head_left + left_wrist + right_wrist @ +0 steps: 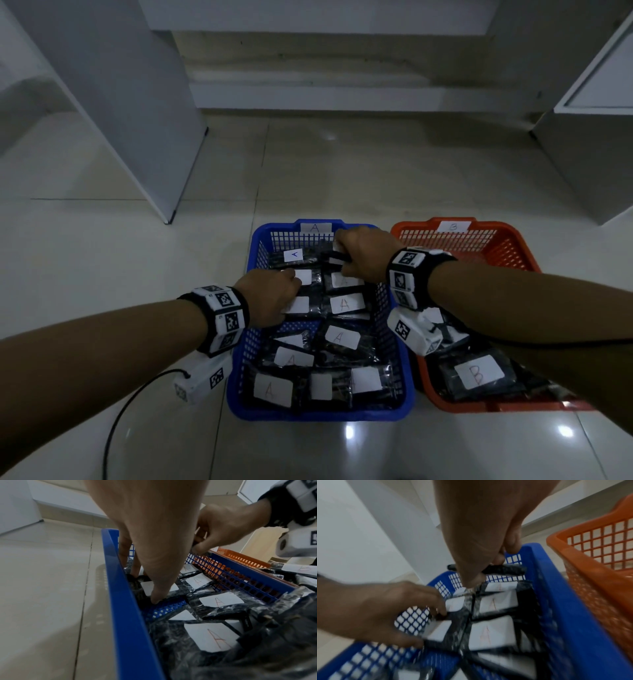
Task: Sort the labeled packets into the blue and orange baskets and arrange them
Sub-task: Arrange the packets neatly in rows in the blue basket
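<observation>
The blue basket (pixel 322 413) tagged A holds several black packets with white A labels. Beside it on the right stands the orange basket (pixel 507 226) tagged B, with a B packet (pixel 478 375) in its near end. My left hand (pixel 274 298) reaches into the blue basket's left side. Its thumb and fingers pinch a white-labelled packet (pixel 147 589) lying there. At the far right corner of the blue basket, my right hand (pixel 488 570) pinches the top edge of a black packet (pixel 506 569) and holds it upright against the end wall.
Both baskets sit on a glossy tiled floor. A white panel (pixel 137 120) stands at the left and a white cabinet (pixel 589 154) at the right. A black cable (pixel 126 411) trails from my left wrist across the floor.
</observation>
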